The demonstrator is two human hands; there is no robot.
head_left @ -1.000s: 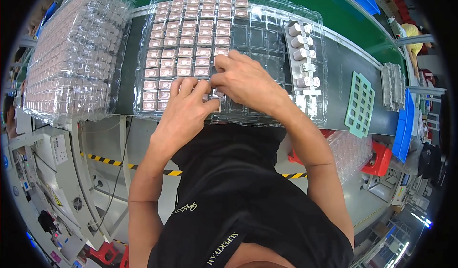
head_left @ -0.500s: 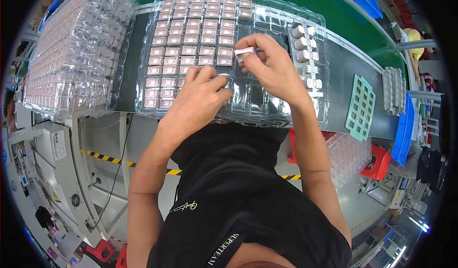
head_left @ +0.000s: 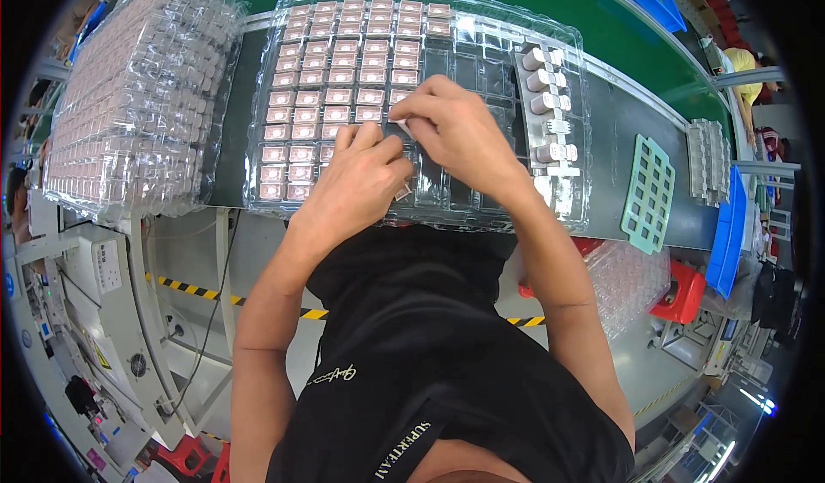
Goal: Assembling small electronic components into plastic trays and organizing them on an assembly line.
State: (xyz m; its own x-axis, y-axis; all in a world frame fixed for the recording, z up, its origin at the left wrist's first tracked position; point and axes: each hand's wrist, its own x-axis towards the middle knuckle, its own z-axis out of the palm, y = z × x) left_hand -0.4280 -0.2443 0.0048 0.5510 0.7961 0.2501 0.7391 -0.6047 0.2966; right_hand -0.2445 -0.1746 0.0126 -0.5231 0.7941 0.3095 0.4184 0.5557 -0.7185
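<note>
A clear plastic tray [head_left: 468, 192] holds rows of small pinkish rectangular blocks [head_left: 341, 76] in its left part. My right hand [head_left: 455, 132] pinches a small pale block [head_left: 402, 127] over the row edge. Beside it, my left hand [head_left: 369, 174] rests on the filled rows with curled fingers, which hide whatever they grip. The corner of another small block [head_left: 402, 192] peeks out below its fingers. On the tray's right side lies a metal fixture [head_left: 540, 137] with several white rounded pieces [head_left: 544, 102] on it.
A tall stack of filled clear trays [head_left: 129, 96] stands at the left. To the right lie a pale green grid plate [head_left: 649, 192], a grey slotted holder [head_left: 708, 163] and a blue bin [head_left: 728, 234]. Red stools [head_left: 679, 294] stand below the bench.
My right hand has moved left and slightly nearer with the small block, coming close to my left hand. The left hand has barely shifted.
</note>
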